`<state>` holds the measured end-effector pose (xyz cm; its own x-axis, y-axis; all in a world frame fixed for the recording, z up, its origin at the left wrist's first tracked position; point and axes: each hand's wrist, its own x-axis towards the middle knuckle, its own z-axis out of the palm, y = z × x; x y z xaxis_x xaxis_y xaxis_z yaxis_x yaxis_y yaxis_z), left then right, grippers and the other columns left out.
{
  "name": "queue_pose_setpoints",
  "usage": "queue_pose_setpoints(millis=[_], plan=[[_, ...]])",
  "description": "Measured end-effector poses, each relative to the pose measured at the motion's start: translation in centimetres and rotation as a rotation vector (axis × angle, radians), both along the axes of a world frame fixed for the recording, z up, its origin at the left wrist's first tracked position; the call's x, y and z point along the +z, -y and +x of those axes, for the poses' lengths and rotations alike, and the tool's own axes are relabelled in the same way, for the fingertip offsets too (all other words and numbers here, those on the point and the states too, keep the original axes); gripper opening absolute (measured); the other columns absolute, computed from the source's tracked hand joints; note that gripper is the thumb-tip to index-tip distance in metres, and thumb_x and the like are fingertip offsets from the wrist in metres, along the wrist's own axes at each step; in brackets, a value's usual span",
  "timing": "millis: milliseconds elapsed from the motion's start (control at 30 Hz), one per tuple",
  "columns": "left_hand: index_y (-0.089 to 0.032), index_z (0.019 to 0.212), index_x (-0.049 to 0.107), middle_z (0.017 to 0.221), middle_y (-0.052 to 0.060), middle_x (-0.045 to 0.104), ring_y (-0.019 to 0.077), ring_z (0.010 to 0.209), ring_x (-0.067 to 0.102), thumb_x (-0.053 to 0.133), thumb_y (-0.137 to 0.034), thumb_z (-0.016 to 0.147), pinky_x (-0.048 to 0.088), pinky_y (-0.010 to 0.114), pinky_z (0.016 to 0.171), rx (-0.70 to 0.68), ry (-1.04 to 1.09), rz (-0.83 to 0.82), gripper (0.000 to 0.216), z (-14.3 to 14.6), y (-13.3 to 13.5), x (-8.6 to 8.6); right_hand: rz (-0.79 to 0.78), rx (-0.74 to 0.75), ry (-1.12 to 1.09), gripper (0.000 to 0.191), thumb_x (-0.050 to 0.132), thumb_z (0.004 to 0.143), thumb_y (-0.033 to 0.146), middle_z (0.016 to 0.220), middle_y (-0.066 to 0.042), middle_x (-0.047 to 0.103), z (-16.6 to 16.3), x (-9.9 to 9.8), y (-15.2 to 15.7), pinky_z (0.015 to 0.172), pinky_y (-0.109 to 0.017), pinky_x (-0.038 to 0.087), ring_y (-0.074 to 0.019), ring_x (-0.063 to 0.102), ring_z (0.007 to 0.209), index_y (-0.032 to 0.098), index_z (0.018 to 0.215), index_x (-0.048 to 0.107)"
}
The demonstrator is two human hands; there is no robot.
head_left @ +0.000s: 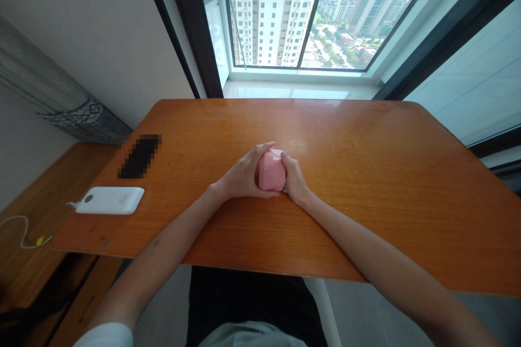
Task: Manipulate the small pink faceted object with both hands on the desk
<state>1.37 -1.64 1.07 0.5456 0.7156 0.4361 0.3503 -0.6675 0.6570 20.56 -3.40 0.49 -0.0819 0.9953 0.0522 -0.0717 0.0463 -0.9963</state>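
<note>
A small pink object [272,171] with a glossy, rounded, boxy body is held between my two hands over the middle of the wooden table. I cannot make out its exact kind. My left hand [247,173] curves around its left side, fingers at the far top edge and thumb along the near bottom edge. On the right side, my right hand [296,178] is closed against it, with the thumb near its top. A small pale bit shows under the right fingers, at the object's lower right. The right fingertips are mostly hidden.
The brown wooden table [386,184] stands before a window [301,16]. On its left lie a white rounded flat device [112,200] with a cable and a dark pixelated rectangle [140,156]. A lower wooden surface [24,227] adjoins at left, below a curtain [77,103].
</note>
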Motion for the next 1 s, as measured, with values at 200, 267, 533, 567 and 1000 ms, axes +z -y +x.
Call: queue_pose_setpoints(millis=[200, 267, 533, 567, 1000], plan=[[-0.027, 0.168, 0.039, 0.146, 0.013, 0.069, 0.0330, 0.120, 0.074, 0.099, -0.062, 0.069, 0.062, 0.046, 0.106, 0.037, 0.030, -0.180, 0.121, 0.1, 0.2, 0.8, 0.024, 0.025, 0.041, 0.068, 0.049, 0.098, 0.084, 0.062, 0.001, 0.051, 0.2, -0.4, 0.4, 0.053, -0.029, 0.032, -0.0142, 0.040, 0.057, 0.022, 0.070, 0.056], [-0.025, 0.165, 0.042, 0.137, 0.012, 0.074, 0.0310, 0.111, 0.076, 0.091, -0.067, 0.077, 0.062, 0.044, 0.100, 0.023, 0.049, -0.270, 0.109, 0.1, 0.1, 0.9, 0.041, 0.034, 0.089, 0.070, 0.049, 0.096, 0.086, 0.060, 0.001, 0.049, 0.2, -0.3, 0.5, 0.052, -0.029, 0.031, -0.0143, 0.040, 0.057, 0.023, 0.067, 0.054], [-0.025, 0.168, 0.035, 0.149, 0.016, 0.068, 0.0358, 0.126, 0.072, 0.075, -0.078, 0.089, 0.058, 0.052, 0.111, -0.052, 0.137, -0.315, 0.104, -0.1, -0.2, -0.7, 0.051, 0.068, 0.138, 0.073, 0.048, 0.094, 0.089, 0.055, 0.001, 0.046, 0.2, 0.8, 0.9, 0.050, -0.029, 0.029, -0.0140, 0.040, 0.054, 0.023, 0.063, 0.052], [-0.027, 0.171, 0.032, 0.154, 0.017, 0.064, 0.0371, 0.131, 0.070, 0.077, -0.078, 0.088, 0.057, 0.055, 0.114, -0.068, 0.147, -0.285, 0.107, -0.2, -0.3, -0.9, 0.053, 0.071, 0.136, 0.073, 0.049, 0.094, 0.089, 0.055, 0.001, 0.045, 0.2, 0.9, 0.9, 0.050, -0.029, 0.029, -0.0138, 0.040, 0.054, 0.023, 0.062, 0.052], [-0.039, 0.177, 0.012, 0.182, 0.021, 0.025, 0.0456, 0.168, 0.035, 0.103, -0.062, 0.069, 0.043, 0.070, 0.131, -0.154, -0.028, 0.187, 0.143, -1.1, -1.6, -2.0, -0.085, 0.032, 0.023, 0.064, 0.051, 0.095, 0.083, 0.056, 0.003, 0.048, 0.0, 0.5, 0.3, 0.046, -0.028, 0.030, -0.0128, 0.040, 0.049, 0.023, 0.070, 0.054]])
